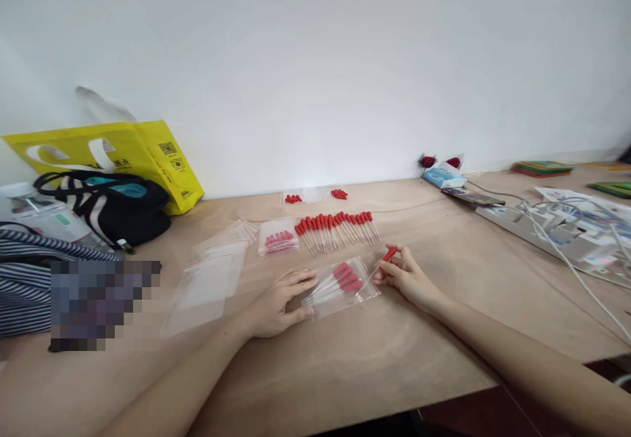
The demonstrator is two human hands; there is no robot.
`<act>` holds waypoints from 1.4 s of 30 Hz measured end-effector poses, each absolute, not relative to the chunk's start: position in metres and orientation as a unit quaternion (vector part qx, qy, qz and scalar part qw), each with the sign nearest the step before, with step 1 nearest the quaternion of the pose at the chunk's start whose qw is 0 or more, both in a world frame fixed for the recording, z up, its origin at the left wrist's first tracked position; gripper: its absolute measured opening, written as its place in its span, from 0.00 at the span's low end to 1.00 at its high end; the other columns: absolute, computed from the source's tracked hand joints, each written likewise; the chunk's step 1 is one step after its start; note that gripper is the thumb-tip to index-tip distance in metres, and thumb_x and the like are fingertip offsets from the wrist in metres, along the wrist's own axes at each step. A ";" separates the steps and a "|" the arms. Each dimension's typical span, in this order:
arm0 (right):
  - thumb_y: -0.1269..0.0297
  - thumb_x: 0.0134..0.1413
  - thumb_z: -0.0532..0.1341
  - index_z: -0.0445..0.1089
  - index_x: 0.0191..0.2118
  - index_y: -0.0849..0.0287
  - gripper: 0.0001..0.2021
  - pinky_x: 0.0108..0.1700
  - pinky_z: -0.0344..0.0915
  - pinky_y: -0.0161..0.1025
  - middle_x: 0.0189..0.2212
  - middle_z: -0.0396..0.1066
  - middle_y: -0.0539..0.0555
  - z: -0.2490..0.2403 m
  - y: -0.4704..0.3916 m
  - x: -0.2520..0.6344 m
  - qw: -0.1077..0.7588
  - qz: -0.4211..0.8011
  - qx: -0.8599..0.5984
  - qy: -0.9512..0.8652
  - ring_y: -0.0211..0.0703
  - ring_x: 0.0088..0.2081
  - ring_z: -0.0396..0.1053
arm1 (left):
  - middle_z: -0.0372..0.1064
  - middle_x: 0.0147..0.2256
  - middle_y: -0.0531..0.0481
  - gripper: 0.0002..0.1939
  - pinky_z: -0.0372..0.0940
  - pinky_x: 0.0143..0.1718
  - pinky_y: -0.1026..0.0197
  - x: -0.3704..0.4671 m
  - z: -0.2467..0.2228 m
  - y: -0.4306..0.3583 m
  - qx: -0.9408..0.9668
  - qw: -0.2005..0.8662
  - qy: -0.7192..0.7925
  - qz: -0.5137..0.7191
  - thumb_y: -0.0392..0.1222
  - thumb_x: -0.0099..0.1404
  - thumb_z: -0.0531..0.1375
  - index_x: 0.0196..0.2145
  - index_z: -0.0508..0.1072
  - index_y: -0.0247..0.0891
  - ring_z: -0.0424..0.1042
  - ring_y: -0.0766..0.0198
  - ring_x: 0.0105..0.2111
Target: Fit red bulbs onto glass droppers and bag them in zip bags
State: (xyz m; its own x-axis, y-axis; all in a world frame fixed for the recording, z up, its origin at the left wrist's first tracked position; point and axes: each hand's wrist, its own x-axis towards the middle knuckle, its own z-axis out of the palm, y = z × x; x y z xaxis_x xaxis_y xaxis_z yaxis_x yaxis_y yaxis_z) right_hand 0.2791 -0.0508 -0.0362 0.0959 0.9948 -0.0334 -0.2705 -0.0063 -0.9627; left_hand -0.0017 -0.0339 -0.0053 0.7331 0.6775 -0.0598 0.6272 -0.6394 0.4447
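In my right hand (401, 273), a dropper with a red bulb (389, 253) is pinched between thumb and fingers at the right, red-lined end of a clear zip bag (323, 305). Several red-bulbed droppers (345, 278) lie inside that bag, bulbs towards the right. My left hand (283, 299) rests on the table with fingers and thumb spread, its tips touching the bag's left end. Behind the bag lies a row of loose droppers (335, 227), red bulbs pointing away from me. Whether the held dropper's tip is inside the bag is hard to see.
Flat zip bags (204, 289) lie left, beside a bag of pink-looking bulbs (279, 240). Small bags of red bulbs (339, 194) are near the wall. A yellow bag (167, 161) and black bag (142, 207) stand far left; a power strip (517, 227) with cables lies right.
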 end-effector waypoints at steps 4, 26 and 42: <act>0.53 0.37 0.65 0.58 0.37 0.56 0.22 0.36 0.67 0.38 0.26 0.66 0.46 -0.039 -0.056 0.281 0.576 0.567 -0.436 -0.395 0.33 0.26 0.67 | 0.48 0.60 0.49 0.29 0.47 0.57 0.48 -0.002 -0.007 -0.034 0.907 0.212 0.358 0.064 0.55 0.61 0.52 0.58 0.54 0.46 0.46 0.54 0.59; 0.54 0.35 0.66 0.68 0.27 0.60 0.15 0.15 0.47 0.28 0.11 0.56 0.42 -0.036 -0.057 0.284 0.404 0.484 -0.502 -0.592 0.28 0.14 0.50 | 0.49 0.59 0.48 0.29 0.46 0.57 0.45 0.000 -0.005 -0.034 0.906 0.214 0.360 0.066 0.55 0.59 0.54 0.57 0.56 0.46 0.47 0.52 0.59; 0.54 0.40 0.64 0.75 0.30 0.57 0.13 0.22 0.53 0.30 0.25 0.69 0.50 -0.028 -0.072 0.276 0.355 0.389 -0.462 -0.714 0.33 0.22 0.59 | 0.50 0.59 0.48 0.28 0.46 0.57 0.46 0.000 -0.004 -0.035 0.906 0.216 0.356 0.073 0.54 0.60 0.54 0.56 0.57 0.46 0.48 0.53 0.59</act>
